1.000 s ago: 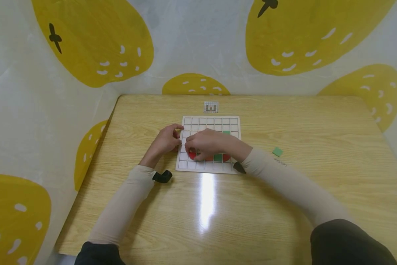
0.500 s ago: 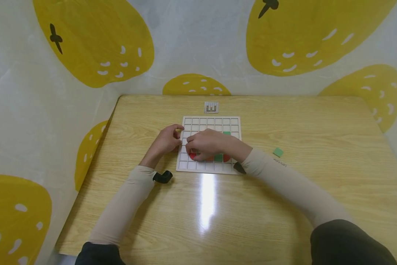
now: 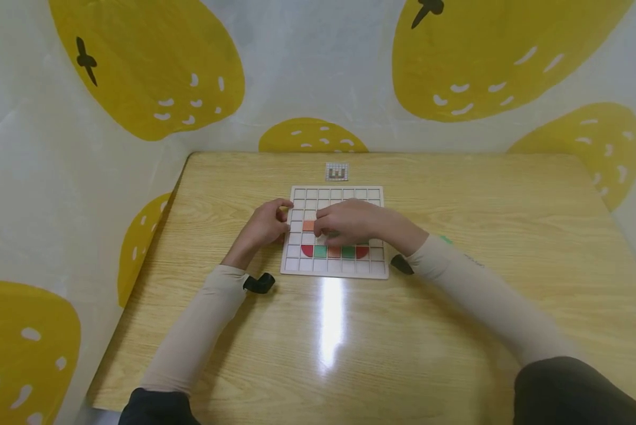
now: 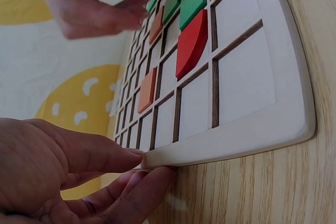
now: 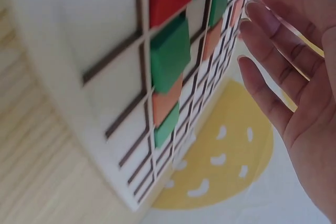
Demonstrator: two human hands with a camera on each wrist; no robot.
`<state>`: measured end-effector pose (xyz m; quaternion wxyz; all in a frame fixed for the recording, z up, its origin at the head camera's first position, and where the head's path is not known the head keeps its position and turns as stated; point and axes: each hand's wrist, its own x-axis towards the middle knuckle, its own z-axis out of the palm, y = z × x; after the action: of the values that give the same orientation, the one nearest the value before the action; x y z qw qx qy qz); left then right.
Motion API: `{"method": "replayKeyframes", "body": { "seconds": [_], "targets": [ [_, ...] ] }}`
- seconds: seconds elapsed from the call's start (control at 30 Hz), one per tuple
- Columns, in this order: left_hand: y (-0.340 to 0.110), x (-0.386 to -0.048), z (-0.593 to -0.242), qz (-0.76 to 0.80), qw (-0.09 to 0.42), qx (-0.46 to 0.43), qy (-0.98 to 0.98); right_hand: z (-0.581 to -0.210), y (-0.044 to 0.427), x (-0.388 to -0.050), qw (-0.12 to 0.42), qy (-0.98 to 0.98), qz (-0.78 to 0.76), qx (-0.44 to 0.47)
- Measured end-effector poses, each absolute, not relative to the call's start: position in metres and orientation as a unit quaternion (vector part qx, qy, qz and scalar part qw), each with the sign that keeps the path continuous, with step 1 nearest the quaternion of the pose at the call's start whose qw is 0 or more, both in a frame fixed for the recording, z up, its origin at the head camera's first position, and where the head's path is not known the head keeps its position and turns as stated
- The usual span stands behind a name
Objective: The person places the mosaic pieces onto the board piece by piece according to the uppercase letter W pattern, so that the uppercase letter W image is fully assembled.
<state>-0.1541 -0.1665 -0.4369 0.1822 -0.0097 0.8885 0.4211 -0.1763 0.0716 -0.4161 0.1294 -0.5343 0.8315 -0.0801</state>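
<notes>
A white grid board [image 3: 335,267] with a pale wooden rim lies on the table. Its lower row holds a rounded red tile [image 3: 307,251], a green tile [image 3: 320,251], an orange tile [image 3: 334,252], another green tile [image 3: 348,252] and a second red tile [image 3: 362,252]. Farther up on the left sits a separate orange tile [image 3: 308,225]. My left hand [image 3: 268,224] pinches the board's left rim between thumb and fingers, clearest in the left wrist view. Over the board's middle hovers my right hand [image 3: 350,221], fingers loosely extended without a visible tile, covering some squares.
Behind the board lies a small pattern card [image 3: 337,172] with a dark figure on a grid. A loose green tile [image 3: 446,239] shows partly behind my right sleeve on the table [image 3: 456,189]. A patterned cloth [image 3: 318,77] hangs behind the table.
My right hand has lifted off the lower-left squares and moved right and away from me, uncovering the orange tile and more of the lower row. My left hand stays at the rim.
</notes>
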Motion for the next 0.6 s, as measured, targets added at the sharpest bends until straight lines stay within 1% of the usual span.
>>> {"method": "replayKeyframes", "body": {
  "seconds": [0.27,0.6],
  "targets": [
    [-0.166,-0.154,-0.436,0.424,0.181,-0.013,0.887,-0.41,0.101,-0.177,0.143,0.839,-0.096,-0.516],
    [-0.166,-0.153,-0.436,0.422,0.188,-0.015,0.887,-0.41,0.142,-0.174,0.139,0.85,-0.113,-0.496]
  ]
}}
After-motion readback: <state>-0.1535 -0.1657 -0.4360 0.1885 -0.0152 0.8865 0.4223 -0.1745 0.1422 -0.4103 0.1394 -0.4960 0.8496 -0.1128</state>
